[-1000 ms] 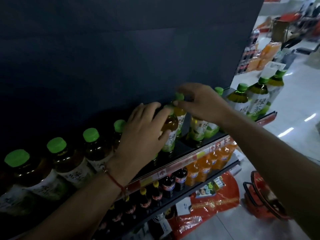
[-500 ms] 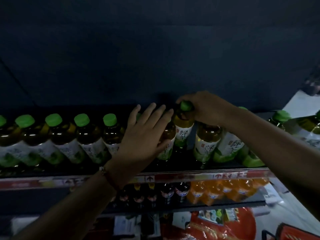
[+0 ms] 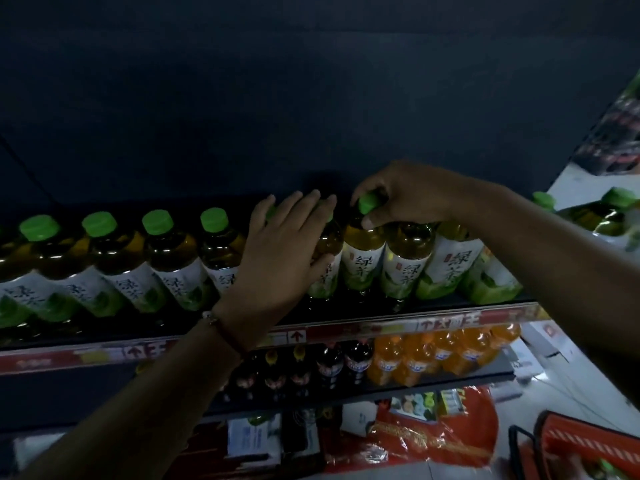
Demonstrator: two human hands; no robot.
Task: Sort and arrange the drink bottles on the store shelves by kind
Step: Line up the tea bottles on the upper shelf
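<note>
A row of green tea bottles with green caps and white-green labels fills the top shelf (image 3: 381, 329). My right hand (image 3: 408, 195) grips the cap of one green tea bottle (image 3: 363, 258) in the middle of the row. My left hand (image 3: 280, 251) lies flat against the neighbouring green tea bottle (image 3: 327, 268) just to its left, fingers spread over its shoulder and cap. More green-capped bottles (image 3: 159, 258) stand in line to the left.
The shelf below holds dark cola bottles (image 3: 329, 365) and orange soda bottles (image 3: 443, 351). A red bag (image 3: 433, 434) and a red shopping basket (image 3: 581, 445) lie on the floor at the lower right. A dark back panel rises behind the top shelf.
The view has swung left to face the shelf squarely. My right hand has closed onto the bottle cap and my left hand stays pressed on the neighbouring bottle.
</note>
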